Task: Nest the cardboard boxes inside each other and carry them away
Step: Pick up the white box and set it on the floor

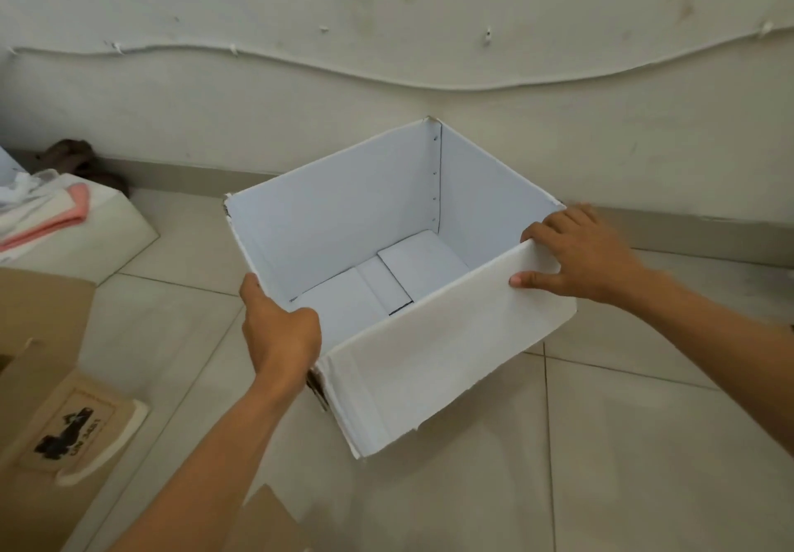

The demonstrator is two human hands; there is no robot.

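Left hand (281, 328) and right hand (580, 250) each clamp the open white cardboard box (434, 362) at opposite rim corners, steadying it for carrying.

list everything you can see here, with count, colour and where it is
open white cardboard box: 1, white, centre, held tilted above the floor, nothing inside it
brown cardboard box with a printed label: 1, brown, lower left edge, only partly in frame
brown cardboard flap: 1, brown, bottom edge, cut off by the frame
folded pink and white cloths: a small pile, pink and white, far left on a white pad
dark brown bundle: 1, dark brown, left by the wall base, too unclear to identify
white cable: 1, white, clipped along the wall
tiled floor: 1, pale grey-beige tiles
left hand: 1, gripping the box's near-left corner
right hand: 1, gripping the box's right corner rim
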